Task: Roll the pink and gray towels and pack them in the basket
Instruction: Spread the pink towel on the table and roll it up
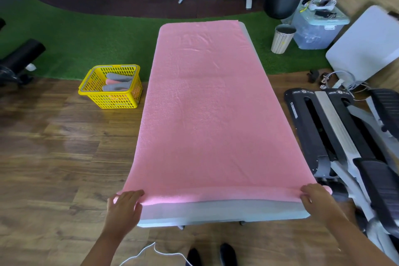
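**First turn of the pink towel, taken at both near corners**

The pink towel (207, 101) lies spread flat along the grey table (224, 211), its near edge already turned over into a low first fold just short of the table's near end; it looks soft, light and limp, so I judge it will sag and skew unless both ends are rolled together, and the corners of that fold are the sensible place to take it; the left hand (124, 205) has its fingers curled over the left corner, gripping the fold, while the right hand (316, 197) pinches the right corner, fingers bent over the cloth; terry like this should not slip, though a loose start would give a fat roll; on the wooden floor left of the table stands the yellow basket (95, 84), holding rolled towels (117, 83), grey and pink, lying side by side; green turf and gym equipment lie beyond
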### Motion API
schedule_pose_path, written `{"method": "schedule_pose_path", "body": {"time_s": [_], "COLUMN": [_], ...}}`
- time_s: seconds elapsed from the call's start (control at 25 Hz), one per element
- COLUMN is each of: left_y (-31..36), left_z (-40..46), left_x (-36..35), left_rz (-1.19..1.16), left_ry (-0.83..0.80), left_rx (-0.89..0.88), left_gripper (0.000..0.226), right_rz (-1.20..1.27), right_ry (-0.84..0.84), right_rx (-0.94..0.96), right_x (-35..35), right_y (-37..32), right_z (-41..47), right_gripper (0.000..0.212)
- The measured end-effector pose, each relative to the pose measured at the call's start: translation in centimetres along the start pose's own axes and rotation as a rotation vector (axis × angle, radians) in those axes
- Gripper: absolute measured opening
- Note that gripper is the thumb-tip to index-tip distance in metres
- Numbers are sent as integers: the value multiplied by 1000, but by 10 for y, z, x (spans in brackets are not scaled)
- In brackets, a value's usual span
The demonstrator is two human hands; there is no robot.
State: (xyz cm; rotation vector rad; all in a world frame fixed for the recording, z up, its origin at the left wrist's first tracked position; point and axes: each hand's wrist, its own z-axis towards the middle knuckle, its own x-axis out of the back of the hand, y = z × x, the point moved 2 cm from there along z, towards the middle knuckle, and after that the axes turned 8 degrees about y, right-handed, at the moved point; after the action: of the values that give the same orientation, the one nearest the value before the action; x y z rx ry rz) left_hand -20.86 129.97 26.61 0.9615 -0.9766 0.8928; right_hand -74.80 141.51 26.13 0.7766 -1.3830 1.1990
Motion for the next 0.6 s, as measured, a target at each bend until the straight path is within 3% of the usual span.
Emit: {"method": "schedule_pose_path", "body": {"time_s": [0.12,0.32,0.48,0.6], "left_y": [-10,-16,-21,-22], "left_z": [-5,1,-4,-1], "left_x": [-7,-7,-8,-12], "left_rz": [-138,-241,-256,-237], "left_ry": [-9,75,159,143], "left_rx": [-63,152,183,117], "left_gripper": [35,36,60,43], "right_rz": [-60,-186,70,78], "right_ry": [62,-19,38,-11], "right_rx": [65,138,-121,-124], "right_x": [1,3,-2,-3], "right_y": [0,-5,0,1], "right_z": [-2,-6,-10,-8], "right_gripper": [7,29,37,43]}}
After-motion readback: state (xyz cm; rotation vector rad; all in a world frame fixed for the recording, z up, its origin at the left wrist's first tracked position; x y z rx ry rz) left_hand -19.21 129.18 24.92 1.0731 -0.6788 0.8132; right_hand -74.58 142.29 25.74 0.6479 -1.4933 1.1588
